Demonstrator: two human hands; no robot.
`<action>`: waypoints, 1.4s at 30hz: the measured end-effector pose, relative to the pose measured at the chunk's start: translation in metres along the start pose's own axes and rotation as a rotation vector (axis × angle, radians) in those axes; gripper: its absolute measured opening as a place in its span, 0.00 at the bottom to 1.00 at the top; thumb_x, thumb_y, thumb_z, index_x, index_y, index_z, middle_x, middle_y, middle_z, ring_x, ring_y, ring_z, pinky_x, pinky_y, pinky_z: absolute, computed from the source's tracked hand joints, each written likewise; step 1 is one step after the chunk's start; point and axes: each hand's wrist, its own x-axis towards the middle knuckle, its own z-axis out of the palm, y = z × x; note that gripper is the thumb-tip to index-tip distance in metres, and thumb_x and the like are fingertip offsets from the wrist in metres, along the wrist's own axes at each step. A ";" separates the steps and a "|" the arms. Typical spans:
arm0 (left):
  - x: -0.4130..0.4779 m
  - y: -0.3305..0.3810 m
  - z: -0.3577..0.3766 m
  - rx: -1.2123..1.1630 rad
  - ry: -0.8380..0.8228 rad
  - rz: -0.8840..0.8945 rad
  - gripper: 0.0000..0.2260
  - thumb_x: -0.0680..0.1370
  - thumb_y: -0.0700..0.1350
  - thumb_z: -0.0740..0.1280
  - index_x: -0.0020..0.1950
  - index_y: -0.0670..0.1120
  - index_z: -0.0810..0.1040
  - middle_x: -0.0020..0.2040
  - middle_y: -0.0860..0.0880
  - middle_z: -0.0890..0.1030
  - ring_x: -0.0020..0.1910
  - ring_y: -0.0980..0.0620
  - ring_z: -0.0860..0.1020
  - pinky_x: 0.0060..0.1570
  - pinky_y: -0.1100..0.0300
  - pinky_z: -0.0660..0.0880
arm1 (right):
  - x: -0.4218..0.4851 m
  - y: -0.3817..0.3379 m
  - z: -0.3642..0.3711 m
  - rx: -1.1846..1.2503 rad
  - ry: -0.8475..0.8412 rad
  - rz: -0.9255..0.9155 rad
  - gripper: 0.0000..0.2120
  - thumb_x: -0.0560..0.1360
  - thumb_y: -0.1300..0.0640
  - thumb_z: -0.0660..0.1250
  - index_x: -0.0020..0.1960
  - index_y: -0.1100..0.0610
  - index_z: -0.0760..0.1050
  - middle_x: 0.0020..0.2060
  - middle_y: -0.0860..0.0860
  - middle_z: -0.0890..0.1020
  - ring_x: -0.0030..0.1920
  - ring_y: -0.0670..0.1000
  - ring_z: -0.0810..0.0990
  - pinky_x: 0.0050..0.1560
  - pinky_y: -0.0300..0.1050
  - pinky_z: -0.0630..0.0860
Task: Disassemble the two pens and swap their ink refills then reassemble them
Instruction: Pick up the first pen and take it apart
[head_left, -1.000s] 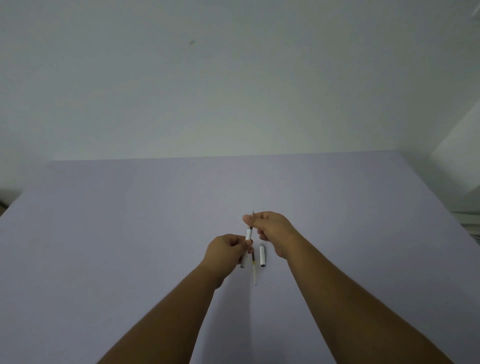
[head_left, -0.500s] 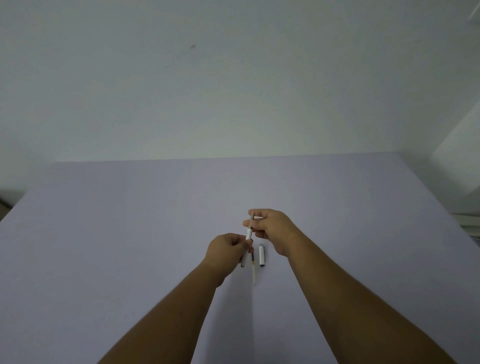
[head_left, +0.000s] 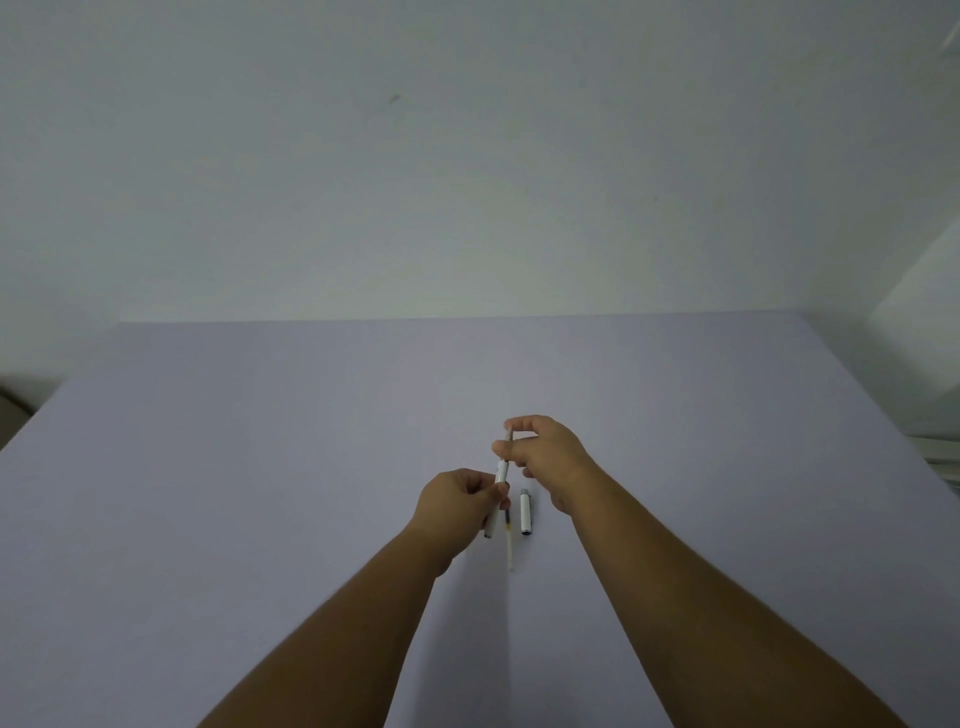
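Observation:
Over the middle of the lilac table (head_left: 260, 467), both hands hold one white pen barrel (head_left: 502, 470), tilted up and away. My left hand (head_left: 457, 501) grips its lower end. My right hand (head_left: 545, 457) pinches the thin tip end (head_left: 508, 434) sticking out above the barrel. On the table below lie a thin pale ink refill (head_left: 509, 545), a short white pen part (head_left: 526, 512) with dark ends, and another dark-tipped piece (head_left: 488, 530) partly hidden under my left hand.
A plain pale wall (head_left: 467, 182) rises behind the table's far edge. A white object (head_left: 924, 322) stands off the table at the right. The table's left edge runs diagonally at the far left.
My right hand has risen slightly and drawn the tip end farther out of the barrel. The parts lying on the table have not moved.

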 end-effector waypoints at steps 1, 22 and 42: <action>0.000 -0.001 0.000 0.003 0.003 -0.003 0.11 0.76 0.48 0.67 0.34 0.53 0.82 0.43 0.44 0.85 0.39 0.49 0.79 0.50 0.49 0.79 | 0.001 -0.001 -0.001 0.014 -0.021 0.000 0.22 0.69 0.57 0.72 0.63 0.52 0.73 0.58 0.55 0.79 0.54 0.55 0.78 0.58 0.51 0.75; 0.009 -0.002 -0.002 -0.021 0.007 -0.013 0.09 0.75 0.49 0.68 0.37 0.51 0.83 0.41 0.48 0.86 0.40 0.50 0.80 0.51 0.47 0.79 | 0.005 -0.006 -0.003 0.034 -0.064 -0.011 0.04 0.73 0.56 0.69 0.47 0.51 0.78 0.46 0.50 0.83 0.45 0.48 0.78 0.43 0.39 0.74; 0.023 -0.025 0.005 -0.040 0.007 -0.082 0.08 0.75 0.47 0.67 0.42 0.45 0.83 0.46 0.42 0.84 0.46 0.44 0.81 0.53 0.46 0.79 | 0.032 0.048 -0.023 -0.495 0.110 0.191 0.10 0.72 0.59 0.64 0.33 0.58 0.75 0.35 0.57 0.77 0.36 0.55 0.74 0.41 0.44 0.70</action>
